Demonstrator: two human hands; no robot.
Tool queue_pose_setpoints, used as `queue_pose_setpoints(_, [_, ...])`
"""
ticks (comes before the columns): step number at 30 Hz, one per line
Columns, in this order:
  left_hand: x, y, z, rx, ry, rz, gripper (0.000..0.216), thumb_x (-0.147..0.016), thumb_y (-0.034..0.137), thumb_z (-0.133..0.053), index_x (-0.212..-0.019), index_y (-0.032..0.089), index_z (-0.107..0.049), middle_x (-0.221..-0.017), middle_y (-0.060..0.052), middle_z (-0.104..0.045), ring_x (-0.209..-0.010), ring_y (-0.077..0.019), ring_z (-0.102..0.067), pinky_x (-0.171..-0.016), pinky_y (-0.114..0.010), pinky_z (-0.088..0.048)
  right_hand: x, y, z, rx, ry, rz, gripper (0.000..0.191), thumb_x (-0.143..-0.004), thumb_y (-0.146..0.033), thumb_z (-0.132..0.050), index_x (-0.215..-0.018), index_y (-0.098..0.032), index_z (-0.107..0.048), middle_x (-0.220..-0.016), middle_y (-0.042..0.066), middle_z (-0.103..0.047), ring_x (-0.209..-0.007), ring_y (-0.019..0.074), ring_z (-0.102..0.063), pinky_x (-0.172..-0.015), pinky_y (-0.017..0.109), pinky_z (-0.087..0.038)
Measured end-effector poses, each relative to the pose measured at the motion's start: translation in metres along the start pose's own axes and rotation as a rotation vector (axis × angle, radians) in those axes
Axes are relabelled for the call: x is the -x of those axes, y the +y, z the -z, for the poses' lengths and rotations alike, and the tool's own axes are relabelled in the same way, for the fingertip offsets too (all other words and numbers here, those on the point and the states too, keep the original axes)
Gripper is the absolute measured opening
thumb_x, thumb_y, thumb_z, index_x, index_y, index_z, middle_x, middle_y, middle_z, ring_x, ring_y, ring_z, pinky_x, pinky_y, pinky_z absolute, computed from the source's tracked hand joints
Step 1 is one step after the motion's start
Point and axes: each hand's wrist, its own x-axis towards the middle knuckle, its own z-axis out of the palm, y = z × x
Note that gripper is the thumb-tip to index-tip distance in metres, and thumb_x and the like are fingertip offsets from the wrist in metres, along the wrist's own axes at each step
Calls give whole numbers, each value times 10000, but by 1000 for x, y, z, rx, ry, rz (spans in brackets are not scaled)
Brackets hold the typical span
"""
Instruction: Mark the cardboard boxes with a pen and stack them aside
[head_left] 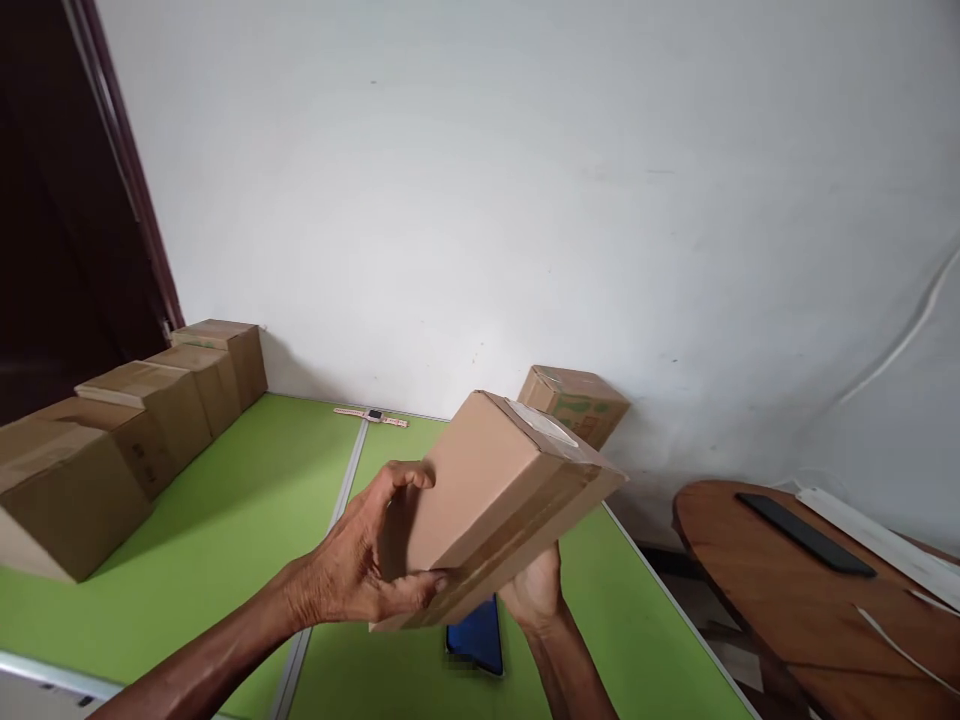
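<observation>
A taped cardboard box [480, 480] is held up, tilted, over the green table [255, 490]. My left hand [367, 560] grips its left end, thumb along the near lower edge and fingers bent over the far side. From below and to the right, my right hand [536, 590] supports the box; its fingers are hidden behind the cardboard. Brown tape runs along the box's near side, and a whitish label sits on its upper right face. Partly covered by the box, a dark blue phone [476, 640] lies on the table underneath.
Several cardboard boxes [172, 400] stand in a row on the left. Another box [577, 400] with green print is by the wall. A pink-strapped watch [373, 416] lies at the table's back edge. To the right, a wooden table [795, 580] carries a black keyboard-like slab [804, 535].
</observation>
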Motion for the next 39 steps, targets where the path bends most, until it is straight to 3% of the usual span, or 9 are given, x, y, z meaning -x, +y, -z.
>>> queue_pose_setpoints(5, [26,5,33,-296,72,-38,854,-831,224,-741,-1535,334,-270,-1433,-137,-552,-1269,-355,-589,-1024,-455,-516,15,-55,-33,50,-161,257,954,-816,-988,-373,-1483,-351,-617,-1530,104,-623,-1449,417,-522,-1158,648,-432])
queue_pose_setpoints(8, [34,4,51,-424,11,47,886,-800,204,-732,-1535,333,-255,-1423,-130,-588,-1226,-351,-623,-1015,-462,-516,26,-82,-38,531,-267,528,1015,-773,-896,-637,-1622,-376,-442,-1682,86,-443,-1534,447,-394,-1221,662,-345])
queue_pose_setpoints(13, [33,2,74,-462,-119,23,868,-734,166,-697,-1498,268,-298,-1368,-122,-626,-1185,-325,-649,-1004,-448,-498,41,-90,-52,1468,-297,1014,838,-967,-356,-697,-1690,-242,-288,-1559,195,-555,-1468,445,-459,-1184,685,-356])
queue_pose_setpoints(18, [29,11,83,-537,-276,-24,935,-720,189,-753,-1543,194,-308,-1385,-164,-660,-1209,-345,-659,-1079,-515,-451,53,-66,-75,1708,-404,1243,724,-900,-170,-658,-1579,-88,-419,-1463,292,-600,-1338,504,-536,-1078,707,-423])
queue_pose_setpoints(22, [34,23,81,-667,-286,-60,850,-844,169,-722,-1594,208,-324,-1518,-153,-601,-1440,-354,-528,-1276,-589,-257,52,-39,-77,1603,-478,1053,700,-828,-181,-744,-1472,-116,-476,-1257,235,-712,-1105,412,-686,-914,569,-589])
queue_pose_setpoints(27, [61,10,86,-726,314,96,986,-907,411,-789,-1681,296,-189,-1719,-198,-301,-1605,-460,-249,-1273,-728,-199,42,-32,-56,1140,-306,341,716,-860,-588,-737,-1436,-246,-483,-1379,192,-667,-1175,389,-700,-859,496,-645])
queue_pose_setpoints(30, [81,-9,75,-338,369,282,1261,-787,666,-849,-1710,317,-64,-1758,-227,-196,-1601,-506,-235,-1217,-761,-316,49,-24,-49,731,-374,52,743,-843,-647,-746,-1432,-275,-485,-1349,161,-694,-1166,363,-714,-888,456,-640])
queue_pose_setpoints(34, [94,-17,46,242,181,435,1153,-785,634,-872,-1682,308,-226,-1687,-201,-396,-1510,-454,-445,-1205,-704,-403,58,2,-40,450,-423,-41,719,-842,-589,-785,-1430,-274,-518,-1299,148,-731,-1128,358,-724,-864,433,-636])
queue_pose_setpoints(39, [92,-16,23,393,338,431,782,-853,387,-857,-1506,289,-438,-1478,-134,-592,-1313,-335,-617,-1090,-541,-538,57,29,-32,514,-403,-68,697,-869,-597,-758,-1446,-259,-564,-1352,165,-718,-1219,388,-689,-961,495,-611])
